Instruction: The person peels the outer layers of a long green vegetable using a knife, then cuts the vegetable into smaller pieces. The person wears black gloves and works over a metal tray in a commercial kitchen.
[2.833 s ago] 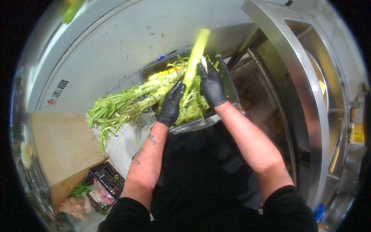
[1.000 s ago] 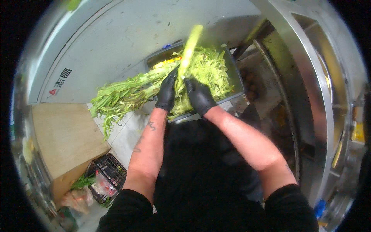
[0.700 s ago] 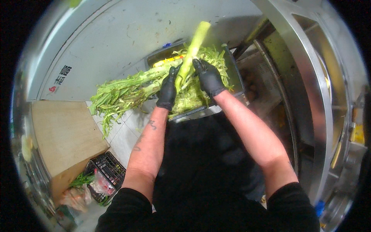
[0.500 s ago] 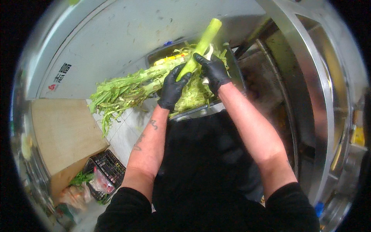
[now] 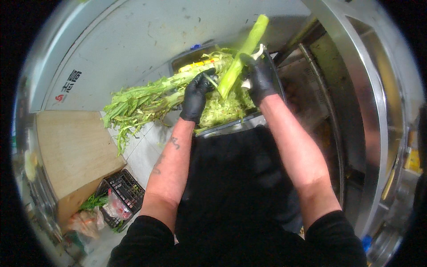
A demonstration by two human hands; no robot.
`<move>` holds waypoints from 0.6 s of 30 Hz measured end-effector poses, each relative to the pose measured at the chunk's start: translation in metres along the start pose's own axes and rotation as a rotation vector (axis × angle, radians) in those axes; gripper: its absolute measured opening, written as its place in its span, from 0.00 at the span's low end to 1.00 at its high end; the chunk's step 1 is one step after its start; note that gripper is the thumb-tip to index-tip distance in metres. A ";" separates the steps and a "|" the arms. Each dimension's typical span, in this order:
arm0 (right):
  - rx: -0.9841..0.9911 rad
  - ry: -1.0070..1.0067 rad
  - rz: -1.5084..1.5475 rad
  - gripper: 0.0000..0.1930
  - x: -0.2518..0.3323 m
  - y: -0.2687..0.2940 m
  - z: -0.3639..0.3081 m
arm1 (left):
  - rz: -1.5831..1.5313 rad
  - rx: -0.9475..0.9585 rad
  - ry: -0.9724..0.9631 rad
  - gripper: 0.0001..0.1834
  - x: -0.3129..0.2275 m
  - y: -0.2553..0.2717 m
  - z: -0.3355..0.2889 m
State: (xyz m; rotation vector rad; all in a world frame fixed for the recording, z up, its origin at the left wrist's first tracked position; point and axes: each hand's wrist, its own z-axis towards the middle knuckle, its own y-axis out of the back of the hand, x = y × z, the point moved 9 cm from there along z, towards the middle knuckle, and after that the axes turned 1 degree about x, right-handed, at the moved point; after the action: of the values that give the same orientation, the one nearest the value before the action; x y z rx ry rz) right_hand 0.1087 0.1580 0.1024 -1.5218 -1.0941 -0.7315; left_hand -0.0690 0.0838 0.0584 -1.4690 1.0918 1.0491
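Observation:
A thick, pale green celtuce stem [image 5: 244, 53] slants up and to the right over a dark bin [image 5: 278, 82]. My right hand [image 5: 261, 78], in a black glove, is closed around the stem. A white tool, perhaps a peeler [image 5: 258, 52], also shows in that hand, mostly hidden by the fingers. My left hand [image 5: 195, 95], gloved in black too, has its fingers pinched on a thin peel strip [image 5: 211, 80] running to the stem's lower end. Peel shavings [image 5: 227, 109] fill the bin beneath. Leafy celtuce tops [image 5: 142, 98] hang over its left side.
A pale grey wall panel [image 5: 147, 44] rises behind the bin. On the left stand a brown box [image 5: 73, 147] and a black crate [image 5: 126, 191] with plastic bags beside it. A metal frame [image 5: 369, 89] borders the right side, next to a dark pipe [image 5: 327, 93].
My right hand has moved right with the stem, which now leans further right. My left hand has come off the stem's lower end, and a thin strip stretches between them.

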 end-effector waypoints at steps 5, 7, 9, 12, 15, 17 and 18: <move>-0.137 -0.002 -0.147 0.16 -0.040 0.011 -0.005 | -0.055 0.090 -0.013 0.22 0.004 -0.035 0.004; -0.176 -0.123 -0.284 0.16 -0.059 0.018 -0.006 | -0.259 0.047 0.146 0.22 0.021 -0.041 0.006; -0.155 -0.199 -0.370 0.19 -0.073 0.024 -0.006 | -0.360 -0.008 0.303 0.23 0.038 -0.039 0.005; -0.105 -0.310 -0.520 0.23 -0.096 0.037 -0.017 | -0.415 -0.088 0.464 0.21 0.059 -0.032 0.001; 0.076 -0.051 -1.037 0.24 -0.091 0.023 -0.025 | -0.514 -0.159 0.560 0.20 0.079 -0.030 0.000; 0.090 -0.022 -0.991 0.23 -0.092 0.018 -0.038 | -0.583 -0.196 0.586 0.20 0.093 -0.031 0.000; 0.081 -0.046 -0.927 0.21 -0.095 0.016 -0.047 | -0.591 -0.217 0.587 0.21 0.099 -0.031 0.004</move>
State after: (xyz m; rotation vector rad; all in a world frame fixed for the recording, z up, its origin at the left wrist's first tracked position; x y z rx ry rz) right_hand 0.0909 0.0882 0.0237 -0.9080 -1.8594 -1.2441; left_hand -0.0177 0.0790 -0.0313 -2.1816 0.8437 0.3237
